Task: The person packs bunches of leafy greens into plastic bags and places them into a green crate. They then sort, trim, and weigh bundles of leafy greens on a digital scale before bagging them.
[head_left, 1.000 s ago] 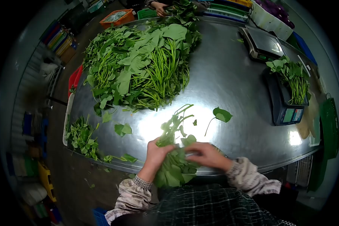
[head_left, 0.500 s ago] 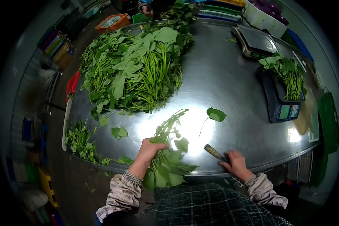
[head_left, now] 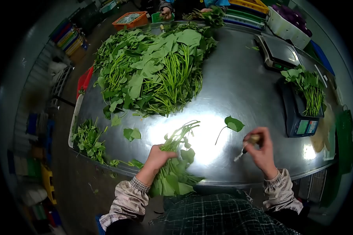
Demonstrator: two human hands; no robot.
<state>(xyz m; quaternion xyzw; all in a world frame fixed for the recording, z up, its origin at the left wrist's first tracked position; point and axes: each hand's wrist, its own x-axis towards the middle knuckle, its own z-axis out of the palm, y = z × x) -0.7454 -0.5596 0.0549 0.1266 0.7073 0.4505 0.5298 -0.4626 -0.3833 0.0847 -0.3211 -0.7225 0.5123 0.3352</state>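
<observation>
My left hand (head_left: 157,159) is closed around the stems of a bunch of leafy greens (head_left: 173,179). Its leaves hang toward me over the table's front edge and its stems point away. To the right, my right hand (head_left: 263,152) grips the light wooden handle of a small knife (head_left: 240,155), whose short metal blade points down and left, above the table. A single leaf on a long stem (head_left: 234,123) lies between the hands, farther back. Left of the bunch is another loose leaf (head_left: 132,134).
A big heap of greens (head_left: 145,74) covers the table's (head_left: 239,86) back left; a smaller pile (head_left: 89,141) lies at the left edge. Greens (head_left: 312,96) rest on a scale (head_left: 296,125) at right, with another scale (head_left: 280,53) behind. Across the table, a person's hand (head_left: 166,13) shows.
My right hand has lifted the knife from near the front edge, moved right and away from me, and turned it so its blade points toward the left. My left hand keeps its hold on the greens.
</observation>
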